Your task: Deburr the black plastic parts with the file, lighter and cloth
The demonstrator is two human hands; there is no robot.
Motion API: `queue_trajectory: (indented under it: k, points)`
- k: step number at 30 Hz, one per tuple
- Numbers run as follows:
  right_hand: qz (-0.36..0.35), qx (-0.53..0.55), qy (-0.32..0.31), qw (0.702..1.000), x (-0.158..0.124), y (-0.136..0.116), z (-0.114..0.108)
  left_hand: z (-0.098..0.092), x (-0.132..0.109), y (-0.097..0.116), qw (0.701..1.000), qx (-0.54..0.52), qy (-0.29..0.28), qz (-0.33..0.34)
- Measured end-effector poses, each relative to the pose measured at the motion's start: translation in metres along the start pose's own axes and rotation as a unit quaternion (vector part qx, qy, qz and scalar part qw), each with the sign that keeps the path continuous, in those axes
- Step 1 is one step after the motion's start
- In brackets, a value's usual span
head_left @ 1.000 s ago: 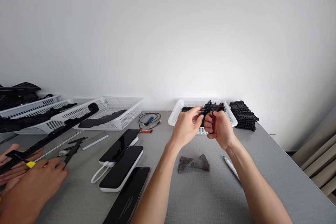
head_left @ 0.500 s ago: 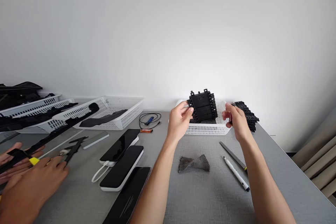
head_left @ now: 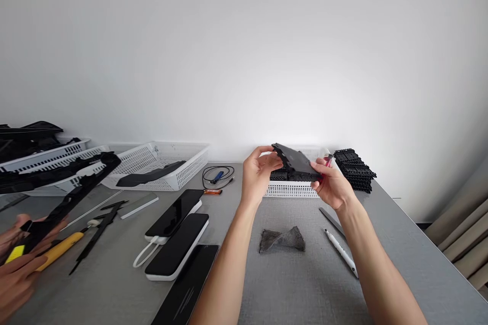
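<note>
A flat black plastic panel (head_left: 295,158) with notched edges is tilted in the air over a white basket (head_left: 293,190). My left hand (head_left: 258,168) pinches its left end, and my right hand (head_left: 333,181) grips its right end between thumb and fingers. Something thin and pinkish-red (head_left: 327,160) also shows in my right hand, mostly hidden. More black parts lie inside the basket, partly covered by the panel. To the right of the basket stands a stack of similar black panels (head_left: 354,170).
On the table are a crumpled grey cloth (head_left: 282,239), a white marker (head_left: 341,252), a metal file (head_left: 331,217), several phones (head_left: 177,246) and a coiled cable (head_left: 218,175). At left, a co-worker's hands (head_left: 23,269) hold a long black part (head_left: 72,200) near a yellow-handled tool (head_left: 63,249) and calipers (head_left: 97,233).
The panel has been turned from its ribbed side to its smooth side and tipped flatter. My right hand has moved left onto it. The co-worker's hands shifted left with the long part.
</note>
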State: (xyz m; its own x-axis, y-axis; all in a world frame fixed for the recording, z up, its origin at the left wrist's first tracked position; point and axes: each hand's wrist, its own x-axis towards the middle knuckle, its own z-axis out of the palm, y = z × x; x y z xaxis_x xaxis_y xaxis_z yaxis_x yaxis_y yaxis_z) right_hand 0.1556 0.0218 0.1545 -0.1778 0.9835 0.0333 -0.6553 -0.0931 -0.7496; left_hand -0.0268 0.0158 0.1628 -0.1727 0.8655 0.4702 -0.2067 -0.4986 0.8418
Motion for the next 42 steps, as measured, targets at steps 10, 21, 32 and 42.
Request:
queue_trajectory:
  k: [10, 21, 32, 42]
  points:
    - [-0.338, -0.164, 0.107, 0.921, -0.002, -0.002, -0.006, -0.008, 0.003, -0.002, 0.993, 0.029, 0.117, 0.003]
    - [-0.376, -0.201, 0.095, 0.899, -0.006, -0.001, 0.001, -0.001, -0.006, 0.005, 0.990, 0.084, -0.110, -0.041]
    - [-0.449, -0.397, 0.167, 0.783, -0.014, -0.004, 0.001, -0.001, -0.005, -0.002, 0.994, 0.076, -0.072, -0.041]
    - [-0.069, -0.287, -0.086, 0.952, -0.026, 0.007, 0.021, -0.003, -0.002, -0.002, 0.996, 0.063, -0.055, -0.044]
